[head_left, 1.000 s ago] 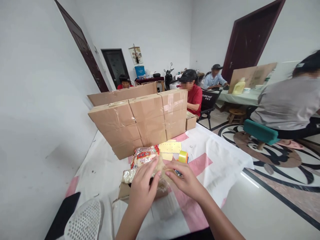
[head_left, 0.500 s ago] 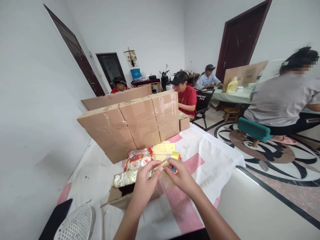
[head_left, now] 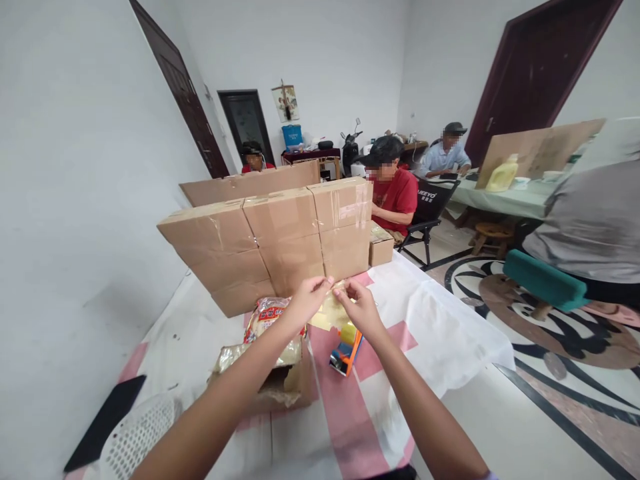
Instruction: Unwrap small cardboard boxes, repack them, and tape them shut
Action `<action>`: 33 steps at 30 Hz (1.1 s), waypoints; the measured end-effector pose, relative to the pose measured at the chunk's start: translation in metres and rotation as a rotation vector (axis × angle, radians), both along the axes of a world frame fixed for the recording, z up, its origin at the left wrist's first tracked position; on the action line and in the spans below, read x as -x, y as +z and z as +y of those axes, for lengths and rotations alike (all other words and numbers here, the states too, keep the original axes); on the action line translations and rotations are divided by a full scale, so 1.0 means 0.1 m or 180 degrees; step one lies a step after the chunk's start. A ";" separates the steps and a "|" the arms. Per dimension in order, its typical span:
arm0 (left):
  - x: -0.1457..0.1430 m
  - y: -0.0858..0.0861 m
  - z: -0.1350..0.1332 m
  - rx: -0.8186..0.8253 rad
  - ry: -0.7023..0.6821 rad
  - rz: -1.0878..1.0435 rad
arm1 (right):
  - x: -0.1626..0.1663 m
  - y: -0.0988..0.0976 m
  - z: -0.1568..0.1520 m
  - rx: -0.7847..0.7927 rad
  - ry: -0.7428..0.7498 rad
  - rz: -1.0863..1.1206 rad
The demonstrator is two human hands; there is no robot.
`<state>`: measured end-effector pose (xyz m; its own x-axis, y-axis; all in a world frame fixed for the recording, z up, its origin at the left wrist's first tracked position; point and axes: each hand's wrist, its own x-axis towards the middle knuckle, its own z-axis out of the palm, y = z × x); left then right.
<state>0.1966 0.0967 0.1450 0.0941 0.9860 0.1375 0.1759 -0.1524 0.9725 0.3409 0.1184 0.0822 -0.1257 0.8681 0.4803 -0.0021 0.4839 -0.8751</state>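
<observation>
My left hand (head_left: pixel 311 295) reaches forward with thumb and fingers pinched together; whatever lies in the pinch is too small to make out. Close beside it, my right hand (head_left: pixel 359 305) pinches a small tan, shiny strip (head_left: pixel 339 287) between thumb and fingers. Both are above a yellow sheet (head_left: pixel 323 317) on the table. Below my right hand stands an orange and blue tape dispenser (head_left: pixel 345 352) with a yellow roll. A red-printed clear packet (head_left: pixel 265 317) lies left of the hands, partly hidden by my left forearm. Nearer is an open cardboard box (head_left: pixel 295 393) with a shiny wrapped bundle (head_left: pixel 229 357) across it.
A wall of taped cardboard boxes (head_left: pixel 285 233) stands behind the packet, with a smaller box (head_left: pixel 381 248) at its right end. A white perforated basket (head_left: pixel 137 433) and a black flat object (head_left: pixel 105 423) sit front left. Several people sit around the room.
Both hands have moved forward, away from the open box, and above the yellow sheet. The tape dispenser and box opening show more fully. The camera view has shifted left.
</observation>
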 end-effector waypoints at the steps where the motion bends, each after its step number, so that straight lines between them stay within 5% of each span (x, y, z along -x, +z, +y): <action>1: 0.05 0.00 0.01 -0.0059 -0.0093 0.0175 | 0.04 -0.01 0.02 0.0111 -0.0014 0.0114; 7: 0.29 -0.15 0.08 -0.0388 -0.0175 0.0743 | 0.25 -0.10 0.08 0.0516 -0.0335 0.0215; 13: 0.36 -0.19 0.09 -0.0287 0.0457 -0.0071 | 0.25 -0.13 0.08 0.0592 0.0719 0.0210; 20: 0.47 -0.06 0.09 0.0260 0.0134 -0.0220 | 0.20 -0.05 0.10 0.0111 0.0234 -0.0182; 27: 0.51 -0.15 0.20 0.0392 -0.0051 0.0371 | 0.29 0.01 0.17 -0.0079 0.0694 -0.0415; 33: 0.58 -0.04 0.20 0.0002 0.0016 0.1513 | 0.38 -0.14 0.22 -0.0070 0.0343 -0.0385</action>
<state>0.1382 0.1168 0.1405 0.1416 0.9867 0.0799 0.6022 -0.1499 0.7842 0.3024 0.1406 0.0684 -0.2756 0.8359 0.4747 0.0496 0.5055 -0.8614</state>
